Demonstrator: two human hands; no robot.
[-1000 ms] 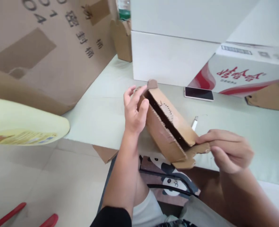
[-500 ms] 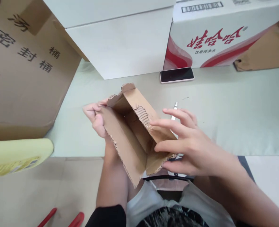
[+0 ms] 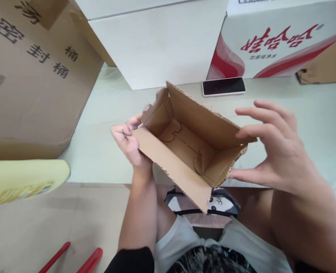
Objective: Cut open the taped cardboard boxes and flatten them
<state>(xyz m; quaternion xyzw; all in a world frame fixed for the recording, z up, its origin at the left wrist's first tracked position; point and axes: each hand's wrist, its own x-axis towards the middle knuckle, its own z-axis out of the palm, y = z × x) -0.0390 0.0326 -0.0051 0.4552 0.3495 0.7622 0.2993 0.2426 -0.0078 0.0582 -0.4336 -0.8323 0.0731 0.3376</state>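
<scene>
A small brown cardboard box [image 3: 179, 167] with rough-cut edges is held tilted above my lap, its open top facing me. Its inside shows, with interlocked bottom flaps. My left hand [image 3: 130, 142] grips the box's left end, thumb at the near wall and fingers behind. At the right end, my right hand [image 3: 278, 148] has its fingers spread and apart; the fingertips are at the box's right corner, with the thumb below, touching or very near the cardboard. A phone [image 3: 224, 87] lies face up beyond the box.
A big carton [image 3: 37, 102] stands on the left. White boxes [image 3: 162, 49] and a red-and-white water carton [image 3: 270, 49] line the back. A yellow-green rounded object [image 3: 28, 178] is at the left edge. Red handles [image 3: 90, 261] show near the floor. The pale green cloth [image 3: 307, 121] covers the table.
The box has turned so its inside opens wider to view, the far wall now upright. My right hand has moved right, off the far wall to the right end. The white cutter is now out of sight.
</scene>
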